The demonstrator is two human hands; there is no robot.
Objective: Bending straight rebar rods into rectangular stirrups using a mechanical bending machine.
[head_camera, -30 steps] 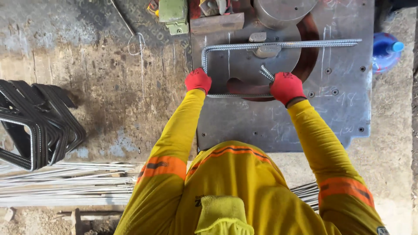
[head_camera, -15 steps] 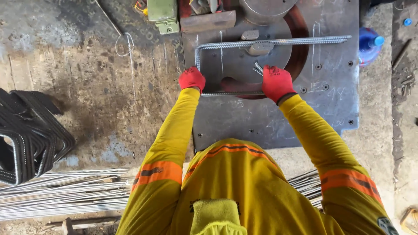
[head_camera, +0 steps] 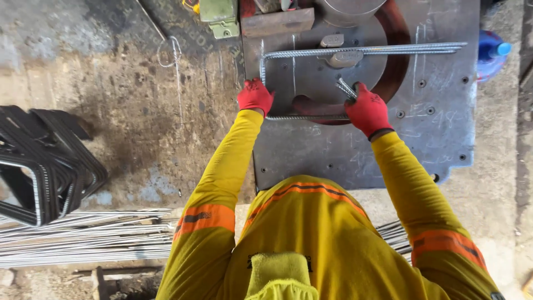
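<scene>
Since a second ago both hands sit a little lower and further left on the plate, and the bent rebar has come with them: its long arm now runs a touch higher against the disc, and the left corner has slid toward the plate's left edge. I read that as the bar being re-seated between bends rather than a bend under way, though I can't be sure from these views.

Nearest me, in the lower half of the frame, are the yellow sleeves with orange bands. Just past them, the left hand (head_camera: 255,95) in its red glove is closed over the rebar (head_camera: 361,51) at the left corner, fingers curled down on it. The right hand (head_camera: 366,108) at centre right is wrapped around the near arm of the bar, fingers pressed together around it, with a short stub end sticking up and to the left beside the thumb.

The bar lies flat on the steel plate (head_camera: 433,139), upper centre. It makes a squared hook shape: a short near arm between the gloves, a short upright on the left, and a long far arm running left to right, its free end pointing to the upper right. The long axis is horizontal in the frame.

Beyond, the arm rests against the pins (head_camera: 341,56) on the disc (head_camera: 395,61). At far left lie finished stirrups (head_camera: 44,166) and straight bars (head_camera: 83,239); a blue bottle (head_camera: 491,55) sits at the upper right.
</scene>
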